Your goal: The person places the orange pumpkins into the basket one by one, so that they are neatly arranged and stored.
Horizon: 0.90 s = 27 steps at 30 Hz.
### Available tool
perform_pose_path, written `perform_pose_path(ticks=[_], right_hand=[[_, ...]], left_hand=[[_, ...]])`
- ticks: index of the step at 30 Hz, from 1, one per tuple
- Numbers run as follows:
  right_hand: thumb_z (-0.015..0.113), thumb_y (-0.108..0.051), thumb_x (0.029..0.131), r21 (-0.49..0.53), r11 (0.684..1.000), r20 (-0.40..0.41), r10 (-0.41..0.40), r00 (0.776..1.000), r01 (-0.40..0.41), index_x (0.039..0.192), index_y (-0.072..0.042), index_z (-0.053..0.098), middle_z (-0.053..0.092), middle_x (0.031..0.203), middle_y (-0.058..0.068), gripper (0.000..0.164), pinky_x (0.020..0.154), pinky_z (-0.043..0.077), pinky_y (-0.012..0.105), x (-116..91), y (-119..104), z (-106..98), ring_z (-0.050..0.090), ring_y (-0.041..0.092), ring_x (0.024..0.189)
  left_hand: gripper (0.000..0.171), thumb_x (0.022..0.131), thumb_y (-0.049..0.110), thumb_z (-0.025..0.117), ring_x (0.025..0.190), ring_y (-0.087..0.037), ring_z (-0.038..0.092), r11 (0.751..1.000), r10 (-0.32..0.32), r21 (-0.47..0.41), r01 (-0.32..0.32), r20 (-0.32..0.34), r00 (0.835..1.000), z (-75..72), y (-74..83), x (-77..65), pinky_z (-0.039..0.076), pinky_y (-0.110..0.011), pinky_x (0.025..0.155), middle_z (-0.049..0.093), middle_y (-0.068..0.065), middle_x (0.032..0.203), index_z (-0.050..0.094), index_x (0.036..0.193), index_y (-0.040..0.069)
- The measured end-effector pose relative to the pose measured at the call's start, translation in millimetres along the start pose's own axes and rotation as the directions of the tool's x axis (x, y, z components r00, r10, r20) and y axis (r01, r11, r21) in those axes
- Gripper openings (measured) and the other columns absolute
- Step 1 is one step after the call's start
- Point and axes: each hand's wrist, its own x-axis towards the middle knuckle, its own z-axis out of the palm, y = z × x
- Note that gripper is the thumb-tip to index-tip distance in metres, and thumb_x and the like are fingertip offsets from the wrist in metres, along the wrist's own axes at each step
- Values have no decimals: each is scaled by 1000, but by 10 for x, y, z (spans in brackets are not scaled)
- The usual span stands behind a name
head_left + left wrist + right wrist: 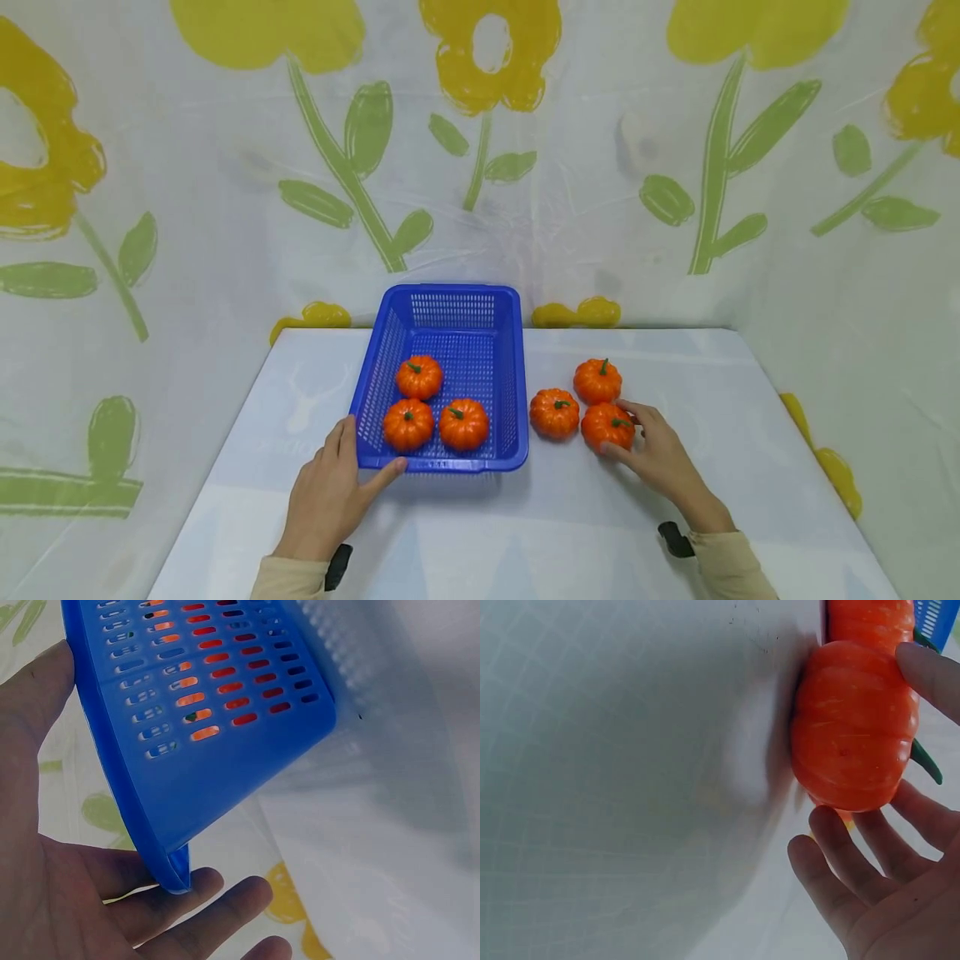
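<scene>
A blue plastic basket [521, 375] stands left of centre on the table, with three small orange pumpkins [463, 427] inside. At its near left corner my left hand [322, 496] holds the rim, thumb along the front and fingers by the left side. The left wrist view shows the slotted basket wall [202, 795] close up. To the right of the basket, my right hand [660, 458] grips an orange pumpkin [602, 427] between thumb and fingers. Two more pumpkins sit beside it, one on its left [554, 414] and one behind [597, 382].
The white table [435, 550] has faint printed patterns. A cloth [585, 233] with yellow flowers and green leaves hangs behind the table and at both sides. The basket's right rim stands close to the leftmost loose pumpkin.
</scene>
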Motion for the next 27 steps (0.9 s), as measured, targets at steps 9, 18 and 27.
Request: perform_pose_path(ticks=[9,18,27], right_hand=[[76,-45,73,3,1000,-9,3,1000,-3,136,-10,44,48,127,13,79,85,49,46,-21,18,-3,50,27,107],[75,-47,74,34,999,-48,-3,999,5,136,-10,44,48,129,10,78,85,50,46,-54,67,-71,50,26,109],[76,-40,76,51,998,-165,-22,986,31,136,-9,45,48,131,7,74,82,50,45,-76,35,-244,51,24,109]], left_hand=[[107,77,74,49,110,-45,50,1000,-15,-3,15,20,1000,-6,12,4,43,-58,87,36,-29,138,26,142,-8],[108,77,75,48,112,-45,50,1000,-20,2,20,27,999,-3,11,7,43,-58,88,36,-29,139,26,143,-7],[107,77,74,49,113,-46,48,1000,-20,-2,21,34,999,2,7,6,42,-58,88,35,-30,139,26,143,-7]])
